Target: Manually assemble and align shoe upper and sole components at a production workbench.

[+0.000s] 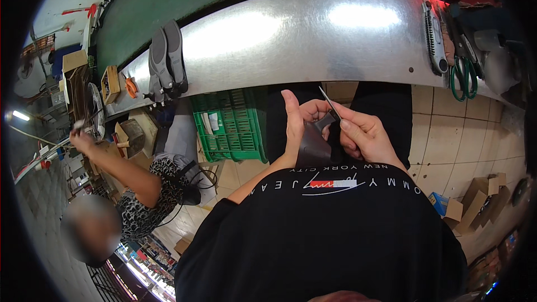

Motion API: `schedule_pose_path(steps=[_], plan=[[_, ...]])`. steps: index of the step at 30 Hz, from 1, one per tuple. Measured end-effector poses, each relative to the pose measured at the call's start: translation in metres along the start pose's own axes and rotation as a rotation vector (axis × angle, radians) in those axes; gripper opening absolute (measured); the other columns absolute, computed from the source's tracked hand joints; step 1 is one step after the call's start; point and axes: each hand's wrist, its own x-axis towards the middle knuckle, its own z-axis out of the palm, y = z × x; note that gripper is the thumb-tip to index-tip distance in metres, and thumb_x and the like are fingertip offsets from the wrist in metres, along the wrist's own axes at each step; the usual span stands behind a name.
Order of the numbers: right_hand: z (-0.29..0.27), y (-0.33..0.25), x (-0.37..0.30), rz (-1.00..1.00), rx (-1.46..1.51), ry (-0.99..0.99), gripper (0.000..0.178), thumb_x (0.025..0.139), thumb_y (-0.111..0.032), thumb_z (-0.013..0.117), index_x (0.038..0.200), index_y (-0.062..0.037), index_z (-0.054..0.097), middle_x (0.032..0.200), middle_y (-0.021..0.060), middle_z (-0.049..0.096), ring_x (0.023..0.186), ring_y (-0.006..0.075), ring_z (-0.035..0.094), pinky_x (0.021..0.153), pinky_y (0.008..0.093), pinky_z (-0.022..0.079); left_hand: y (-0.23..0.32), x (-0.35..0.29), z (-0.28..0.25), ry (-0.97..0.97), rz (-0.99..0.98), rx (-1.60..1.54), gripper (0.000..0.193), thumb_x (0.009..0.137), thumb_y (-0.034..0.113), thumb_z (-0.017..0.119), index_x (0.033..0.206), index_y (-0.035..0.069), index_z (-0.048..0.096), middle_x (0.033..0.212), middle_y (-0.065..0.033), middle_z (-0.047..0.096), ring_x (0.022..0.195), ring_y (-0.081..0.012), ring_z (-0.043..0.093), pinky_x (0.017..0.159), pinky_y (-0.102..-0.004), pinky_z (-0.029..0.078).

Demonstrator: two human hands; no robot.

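Note:
Close to my chest, below the bench edge, my left hand (295,126) is closed round a dark grey, smooth, curved piece (314,148), its thumb sticking up. The piece looks like moulded footwear, but its far side is hidden by my fingers. My right hand (363,136) pinches a thin metal blade (329,100) between thumb and fingers. The blade slants up and left, just over the dark grey piece. Whether its edge touches the piece, I cannot tell.
A steel bench (251,45) spans the front, with dark grey sandals (168,59) at left. At right lie a utility knife (434,39) and green-handled scissors (463,78). A green crate (229,126) stands below. A co-worker (151,196) is at left; cardboard boxes (475,204) sit at right.

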Motion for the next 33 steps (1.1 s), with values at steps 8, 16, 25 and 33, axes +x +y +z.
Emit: schedule_pose_path(steps=[8,16,25,33], plan=[[0.014,-0.001,0.004,-0.036,-0.155,0.027,0.051,0.095,0.001,0.048,0.144,-0.0147,0.042,0.079,-0.0019,0.058,0.059,0.0031,0.043,0.054,0.0174,0.037,-0.009,0.009,-0.008,0.149,-0.003,-0.055,0.091,0.087,0.079,0.014,0.090,0.003,0.065,0.061,0.0022,0.052,0.053,-0.0073,0.043,0.050,-0.0223,0.030],[0.010,0.008,0.002,-0.056,0.044,-0.008,0.044,0.096,-0.002,0.050,0.139,-0.0112,0.049,0.069,-0.0046,0.046,0.058,0.0035,0.036,0.052,0.0189,0.032,-0.014,0.008,-0.017,0.030,0.114,0.047,0.087,0.091,0.073,0.016,0.090,0.002,0.065,0.063,0.0003,0.055,0.054,-0.0073,0.044,0.050,-0.0222,0.032],[0.019,-0.007,-0.003,-0.045,-0.093,0.017,0.045,0.096,-0.002,0.049,0.139,-0.0131,0.049,0.070,-0.0037,0.049,0.058,0.0036,0.038,0.053,0.0183,0.033,0.001,0.001,-0.011,-0.006,0.094,0.074,0.079,0.094,0.069,0.020,0.093,0.003,0.064,0.065,0.0001,0.056,0.056,-0.0073,0.046,0.053,-0.0221,0.033],[0.016,-0.001,-0.002,-0.053,-0.063,-0.001,0.046,0.096,-0.002,0.049,0.141,-0.0115,0.046,0.074,-0.0026,0.053,0.057,0.0032,0.037,0.052,0.0181,0.032,-0.001,0.000,-0.007,0.083,0.110,-0.033,0.072,0.095,0.065,0.024,0.093,0.004,0.063,0.068,0.0008,0.055,0.057,-0.0072,0.044,0.054,-0.0225,0.032]])
